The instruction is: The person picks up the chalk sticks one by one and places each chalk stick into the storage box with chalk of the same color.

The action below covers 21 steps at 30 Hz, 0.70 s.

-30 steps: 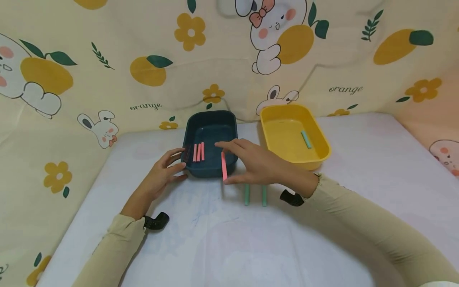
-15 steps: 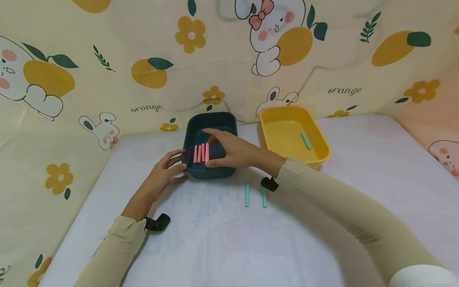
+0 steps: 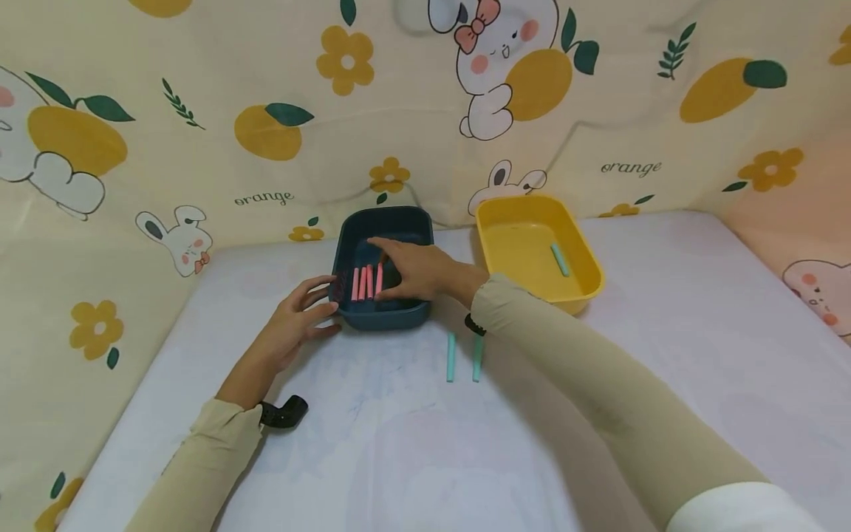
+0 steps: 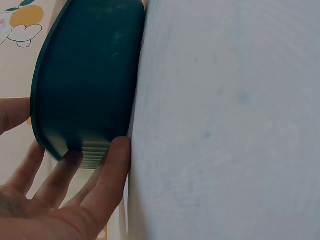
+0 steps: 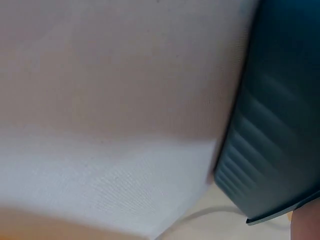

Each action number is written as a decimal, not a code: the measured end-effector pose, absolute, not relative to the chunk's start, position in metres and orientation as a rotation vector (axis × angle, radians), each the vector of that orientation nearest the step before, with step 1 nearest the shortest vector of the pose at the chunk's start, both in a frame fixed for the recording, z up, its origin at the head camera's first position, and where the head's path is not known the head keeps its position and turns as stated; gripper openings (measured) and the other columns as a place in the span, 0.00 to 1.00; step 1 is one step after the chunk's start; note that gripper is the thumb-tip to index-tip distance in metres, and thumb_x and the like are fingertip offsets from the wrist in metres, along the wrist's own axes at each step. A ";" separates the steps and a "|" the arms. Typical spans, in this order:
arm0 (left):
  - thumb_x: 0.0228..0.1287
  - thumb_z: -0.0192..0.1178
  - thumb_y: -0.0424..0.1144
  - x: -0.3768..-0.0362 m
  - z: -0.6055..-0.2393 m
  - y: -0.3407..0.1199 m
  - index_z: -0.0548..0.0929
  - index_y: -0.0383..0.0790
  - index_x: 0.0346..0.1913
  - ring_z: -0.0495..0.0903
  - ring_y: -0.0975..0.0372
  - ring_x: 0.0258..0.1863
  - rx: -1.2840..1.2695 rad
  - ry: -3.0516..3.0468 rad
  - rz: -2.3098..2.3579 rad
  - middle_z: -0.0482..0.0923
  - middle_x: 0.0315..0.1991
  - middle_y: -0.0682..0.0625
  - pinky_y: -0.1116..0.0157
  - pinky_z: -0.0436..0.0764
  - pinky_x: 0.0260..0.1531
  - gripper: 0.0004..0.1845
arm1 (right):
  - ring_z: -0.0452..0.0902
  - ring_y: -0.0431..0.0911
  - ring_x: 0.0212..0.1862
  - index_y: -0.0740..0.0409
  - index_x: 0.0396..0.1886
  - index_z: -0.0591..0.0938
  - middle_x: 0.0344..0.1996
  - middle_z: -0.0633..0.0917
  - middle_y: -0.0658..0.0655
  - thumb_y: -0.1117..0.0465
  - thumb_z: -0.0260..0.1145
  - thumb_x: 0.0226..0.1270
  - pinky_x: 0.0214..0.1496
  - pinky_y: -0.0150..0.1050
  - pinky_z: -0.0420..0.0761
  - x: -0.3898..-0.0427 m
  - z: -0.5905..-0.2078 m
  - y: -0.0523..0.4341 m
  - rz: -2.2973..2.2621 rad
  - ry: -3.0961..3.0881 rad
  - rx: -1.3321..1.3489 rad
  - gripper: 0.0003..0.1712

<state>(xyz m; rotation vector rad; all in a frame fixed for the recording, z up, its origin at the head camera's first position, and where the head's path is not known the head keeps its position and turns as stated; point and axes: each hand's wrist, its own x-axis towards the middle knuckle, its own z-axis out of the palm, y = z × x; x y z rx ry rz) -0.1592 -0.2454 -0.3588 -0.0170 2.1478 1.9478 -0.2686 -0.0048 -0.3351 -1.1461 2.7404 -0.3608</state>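
Head view: right hand [image 3: 415,270] reached into dark blue bin [image 3: 384,316], fingers extended over pink sticks [image 3: 366,282], grip on one not discernible. Sticks laid long axis front to back, left of palm. Left hand [image 3: 295,321] relaxed, fingers against bin's left wall.

Left wrist view: straight fingers [image 4: 107,172] pressed to bin [image 4: 85,85] on counter [image 4: 230,125].

Right wrist view: only bin wall [image 5: 280,150] shown; hand mostly out of sight.

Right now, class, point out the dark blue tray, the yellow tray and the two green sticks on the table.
dark blue tray [image 3: 382,316], head view, near wall.
yellow tray [image 3: 493,251], head view, left wall.
green sticks [image 3: 450,357], head view, left stick's middle.
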 end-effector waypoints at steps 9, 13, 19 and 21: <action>0.74 0.55 0.35 -0.159 -0.359 -0.245 0.59 0.46 0.75 0.65 0.45 0.71 -0.030 2.142 1.953 0.55 0.77 0.39 0.44 0.75 0.63 0.31 | 0.80 0.42 0.53 0.46 0.80 0.47 0.63 0.78 0.46 0.28 0.66 0.58 0.53 0.41 0.83 -0.275 -0.334 -0.010 -0.280 2.739 -1.148 0.60; 0.74 0.56 0.36 -0.160 -0.360 -0.246 0.59 0.46 0.75 0.66 0.45 0.71 -0.030 2.144 1.950 0.55 0.77 0.40 0.45 0.75 0.63 0.31 | 0.79 0.44 0.56 0.45 0.80 0.47 0.64 0.78 0.47 0.27 0.65 0.58 0.59 0.44 0.81 -0.277 -0.334 -0.012 -0.249 2.730 -1.148 0.60; 0.74 0.56 0.37 -0.161 -0.360 -0.246 0.60 0.46 0.75 0.66 0.45 0.70 -0.022 2.162 1.944 0.55 0.77 0.40 0.45 0.75 0.63 0.31 | 0.72 0.54 0.69 0.41 0.80 0.46 0.75 0.67 0.55 0.28 0.64 0.59 0.72 0.54 0.72 -0.280 -0.334 -0.015 -0.180 2.698 -1.157 0.59; 0.74 0.56 0.37 -0.160 -0.360 -0.246 0.60 0.46 0.75 0.67 0.45 0.70 -0.023 2.159 1.949 0.55 0.77 0.40 0.45 0.76 0.62 0.31 | 0.71 0.55 0.70 0.41 0.80 0.46 0.75 0.66 0.56 0.28 0.64 0.59 0.72 0.55 0.71 -0.281 -0.335 -0.017 -0.189 2.686 -1.165 0.58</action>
